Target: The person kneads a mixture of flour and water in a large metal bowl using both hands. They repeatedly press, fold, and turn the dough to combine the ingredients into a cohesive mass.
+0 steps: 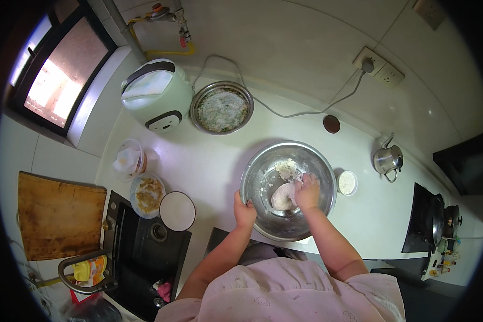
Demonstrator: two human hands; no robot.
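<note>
A wide stainless steel bowl (pixel 265 219) stands on the white countertop in front of me. My left hand (pixel 244 210) grips its left rim, thumb over the edge. Inside the bowl, my right hand (pixel 307 191) presses against a smooth lump of dough (pixel 282 197), its fingertips partly hidden. A rougher, crumbly piece of dough (pixel 286 169) lies just beyond the lump. Loose flour and crumbs cling to the bowl's inner wall. Right beside the bowl sits a small white cup of flour (pixel 347 183).
Behind stand a rice cooker (pixel 157 96) and a metal basin of flour-dusted filling (pixel 222 109). A power cord (pixel 290 116) crosses the counter's back. Left are a bowl of food pieces (pixel 148 195), a white round container (pixel 177 211) and the sink (pixel 145 241). A metal teapot (pixel 388 159) stands right.
</note>
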